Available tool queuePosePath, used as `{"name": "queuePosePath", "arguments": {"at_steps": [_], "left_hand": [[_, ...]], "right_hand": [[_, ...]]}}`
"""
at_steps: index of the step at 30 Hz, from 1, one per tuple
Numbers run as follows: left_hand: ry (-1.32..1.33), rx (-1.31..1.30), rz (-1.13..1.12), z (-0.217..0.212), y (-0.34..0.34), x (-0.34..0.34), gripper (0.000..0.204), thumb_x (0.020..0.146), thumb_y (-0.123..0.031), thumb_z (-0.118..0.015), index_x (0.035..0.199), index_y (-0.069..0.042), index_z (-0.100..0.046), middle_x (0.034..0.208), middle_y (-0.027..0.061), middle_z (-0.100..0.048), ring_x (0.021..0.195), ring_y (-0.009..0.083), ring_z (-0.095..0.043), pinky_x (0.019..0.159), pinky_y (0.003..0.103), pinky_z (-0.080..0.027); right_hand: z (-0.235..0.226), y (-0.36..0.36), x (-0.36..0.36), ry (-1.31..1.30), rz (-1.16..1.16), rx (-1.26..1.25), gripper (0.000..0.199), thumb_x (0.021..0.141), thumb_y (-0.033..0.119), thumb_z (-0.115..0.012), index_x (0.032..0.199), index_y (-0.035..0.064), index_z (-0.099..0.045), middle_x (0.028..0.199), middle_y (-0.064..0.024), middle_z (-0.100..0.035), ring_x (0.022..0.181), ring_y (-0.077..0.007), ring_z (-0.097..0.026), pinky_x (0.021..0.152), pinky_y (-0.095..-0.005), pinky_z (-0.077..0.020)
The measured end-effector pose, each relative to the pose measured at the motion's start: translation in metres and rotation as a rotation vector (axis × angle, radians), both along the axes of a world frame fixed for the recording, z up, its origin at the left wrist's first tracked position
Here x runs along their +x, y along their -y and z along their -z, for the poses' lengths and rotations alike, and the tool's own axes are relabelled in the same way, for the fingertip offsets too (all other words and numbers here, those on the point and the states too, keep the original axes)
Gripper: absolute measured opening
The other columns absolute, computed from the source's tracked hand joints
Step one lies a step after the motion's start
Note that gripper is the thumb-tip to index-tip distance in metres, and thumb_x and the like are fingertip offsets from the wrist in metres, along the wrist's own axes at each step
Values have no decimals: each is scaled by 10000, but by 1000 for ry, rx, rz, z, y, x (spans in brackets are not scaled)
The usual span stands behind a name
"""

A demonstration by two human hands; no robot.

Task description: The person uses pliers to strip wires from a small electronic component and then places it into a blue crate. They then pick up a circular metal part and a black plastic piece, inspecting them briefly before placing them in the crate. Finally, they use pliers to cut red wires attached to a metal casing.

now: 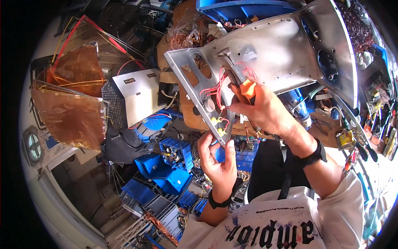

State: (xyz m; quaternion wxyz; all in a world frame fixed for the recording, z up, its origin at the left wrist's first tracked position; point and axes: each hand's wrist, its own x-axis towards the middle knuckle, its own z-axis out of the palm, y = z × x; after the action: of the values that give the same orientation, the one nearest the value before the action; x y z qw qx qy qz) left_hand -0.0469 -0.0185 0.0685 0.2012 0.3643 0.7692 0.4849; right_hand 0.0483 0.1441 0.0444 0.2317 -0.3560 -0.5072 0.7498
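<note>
A bent sheet-metal chassis [282, 52] with round and square cutouts lies tilted across the bench in front of me. My left hand [219, 164] grips its near lower corner, thumb on one side and fingers on the other. In my right hand [265, 108] is a pair of pliers [247, 88] with orange-and-black handles. Their wide metal head points away over the chassis, and I cannot tell whether the jaws touch anything. Red wires [212, 89] run beside the tool along the flange. Yellow parts [217, 121] and a round grey disc [209, 103] sit on that flange, close to my left fingers.
A white metal box [141, 97] and a brown sheet-covered frame [68, 114] stand to the left. Blue bins [170, 178] with parts fill the floor below. Another blue bin [248, 9] is at the back. Hand tools [371, 137] and circuit boards clutter the right side.
</note>
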Motion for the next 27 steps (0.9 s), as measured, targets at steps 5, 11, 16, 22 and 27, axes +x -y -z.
{"name": "queuePosePath", "arguments": {"at_steps": [5, 11, 16, 22, 27], "left_hand": [[-133, 23, 29, -5, -3, -4, 501, 798, -23, -723, 1231, 28, -475, 1211, 171, -482, 1083, 249, -545, 804, 308, -525], [-825, -85, 303, -37, -27, -27, 472, 757, -158, -778, 1172, -31, -592, 1336, 207, -398, 1172, 326, -474, 877, 393, -483], [-1112, -294, 553, -66, -42, -39, 488, 725, -362, -790, 1147, -159, -653, 1388, 245, -380, 1276, 428, -337, 1031, 535, -321], [-1266, -523, 935, -99, -70, -49, 582, 693, -552, -709, 1133, -176, -655, 1424, 183, -383, 1298, 436, -310, 1045, 566, -309], [-1249, -609, 1130, -110, -90, -48, 680, 484, -406, -827, 1073, -124, -636, 1431, 142, -397, 1343, 380, -295, 1039, 601, -339]], "right_hand": [[-8, 20, 17, 3, 42, -217, 337, 863, 96, -642, 1143, -24, -498, 883, -45, -599, 820, -120, -575, 758, -276, -467], [-1, 39, 53, -66, 92, -451, 277, 875, 10, -579, 1135, -6, -487, 925, -51, -603, 870, -116, -582, 789, -254, -475], [4, 55, 65, -61, 105, -357, 423, 875, 20, -584, 1258, -41, -417, 957, -73, -608, 904, -131, -586, 845, -271, -475], [-8, 57, 67, 52, -10, -254, 585, 869, 37, -593, 1366, -83, -309, 992, -103, -618, 946, -178, -610, 879, -294, -471], [-12, 56, 72, 95, -48, -256, 583, 875, 77, -597, 1365, -75, -319, 1008, -114, -633, 959, -208, -626, 886, -310, -471]]}}
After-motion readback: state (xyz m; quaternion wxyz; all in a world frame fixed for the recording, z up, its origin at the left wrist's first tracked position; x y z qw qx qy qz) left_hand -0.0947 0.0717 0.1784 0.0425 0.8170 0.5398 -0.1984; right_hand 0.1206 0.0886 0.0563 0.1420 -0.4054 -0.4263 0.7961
